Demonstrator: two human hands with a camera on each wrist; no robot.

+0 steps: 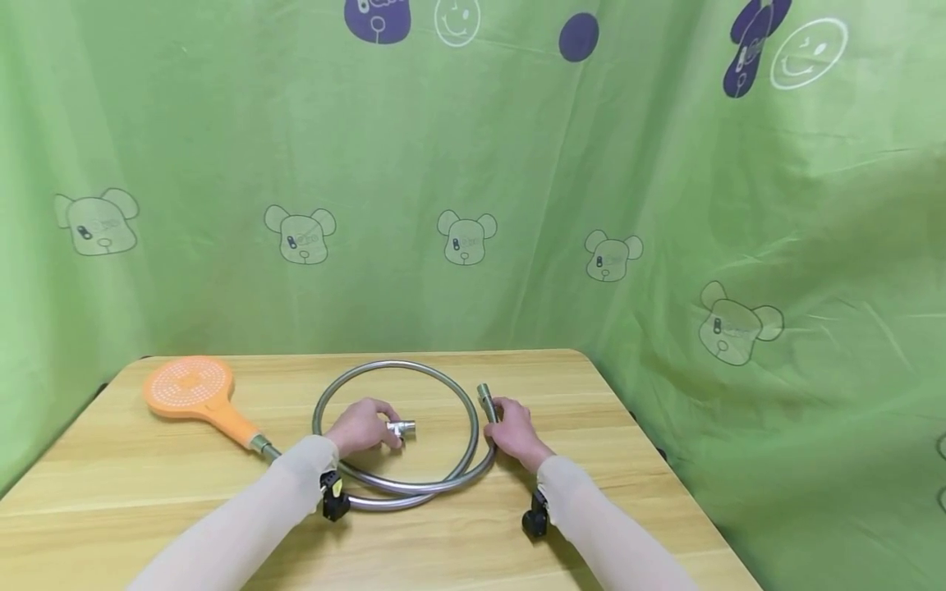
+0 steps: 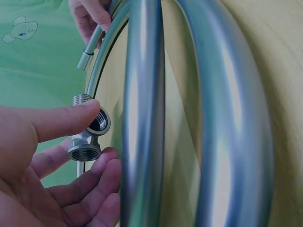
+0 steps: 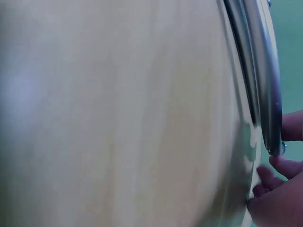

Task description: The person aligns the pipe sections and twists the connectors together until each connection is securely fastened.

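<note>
Between thumb and fingers, my left hand [image 1: 362,427] pinches a small chrome tee fitting [image 2: 87,130] with threaded openings, held over the loop of the hose. My right hand [image 1: 515,428] grips a silver shower hose [image 1: 473,427] close behind its free end, and the metal end nut [image 1: 484,391] sticks up past the fingers. The hose lies coiled on the table around the left hand. Its other end joins the handle of an orange shower head [image 1: 190,384], lying face up at the left. In the right wrist view the right hand [image 3: 284,184] shows only partly at the edge.
All of this is on a wood-grain table [image 1: 628,492]. A green curtain [image 1: 384,164] with bear prints hangs behind it and along the right side. Both wrists wear small black cameras, the left wrist camera [image 1: 335,497] close over the hose.
</note>
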